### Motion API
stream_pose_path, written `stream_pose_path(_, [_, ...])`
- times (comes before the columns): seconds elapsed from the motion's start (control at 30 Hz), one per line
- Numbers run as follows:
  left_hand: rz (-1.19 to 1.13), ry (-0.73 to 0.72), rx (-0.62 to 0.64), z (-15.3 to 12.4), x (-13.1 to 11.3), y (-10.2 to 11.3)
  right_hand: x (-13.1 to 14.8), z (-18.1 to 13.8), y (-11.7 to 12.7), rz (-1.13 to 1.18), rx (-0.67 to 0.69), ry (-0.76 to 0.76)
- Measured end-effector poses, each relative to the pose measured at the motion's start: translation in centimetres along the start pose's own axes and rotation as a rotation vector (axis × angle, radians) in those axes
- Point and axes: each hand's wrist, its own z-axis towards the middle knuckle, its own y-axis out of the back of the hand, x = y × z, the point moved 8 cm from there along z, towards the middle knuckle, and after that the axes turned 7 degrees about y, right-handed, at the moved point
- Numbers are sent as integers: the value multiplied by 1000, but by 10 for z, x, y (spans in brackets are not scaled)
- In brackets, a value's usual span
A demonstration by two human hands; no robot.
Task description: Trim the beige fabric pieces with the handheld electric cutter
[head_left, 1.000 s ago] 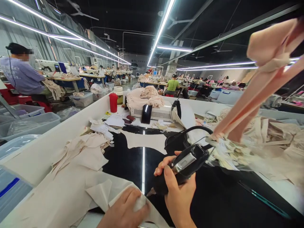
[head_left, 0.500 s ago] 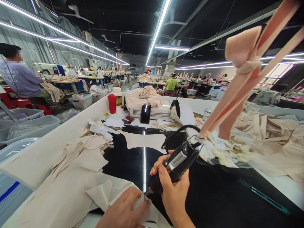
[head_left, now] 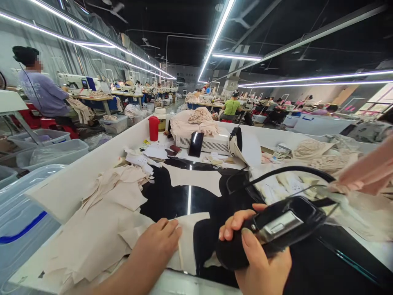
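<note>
My right hand (head_left: 260, 254) is wrapped around a black corded power tool (head_left: 282, 229) with a silver plate on its side. The tool is held above the right part of the glossy black work surface; its working tip is hidden. My left hand (head_left: 161, 241) rests with fingers flat on a pale beige fabric piece (head_left: 186, 233) near the front edge, its thumb out of sight. Another cut fabric piece (head_left: 196, 179) with curved sides lies farther back on the black surface (head_left: 166, 200). To the left is a pile of beige fabric pieces (head_left: 107, 221).
A pink fabric strip (head_left: 368, 168) hangs by the tool's cord at right, above scraps. A phone (head_left: 195, 144) leans on a white box (head_left: 184, 141) topped with fabric; a red cup (head_left: 154, 128) stands beside it. White walls border the table. Clear bins (head_left: 52, 153) and a seated co-worker are left.
The power tool has moved right, away from my left hand and the fabric. My left hand now lies flatter on the fabric, farther from me. The view has turned slightly left.
</note>
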Motion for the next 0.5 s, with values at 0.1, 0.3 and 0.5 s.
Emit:
stream_pose_path(0.1, [48,41,-25,-1,-8,-1,1,-3,0,-28,54,43])
stream_pose_path(0.3, [66,62,-33,-3,-11,4,-4,-8,3,-43,10,17])
stream_pose_path(0.5, [109,99,-34,-8,-12,9,-8,-11,2,-52,19,7])
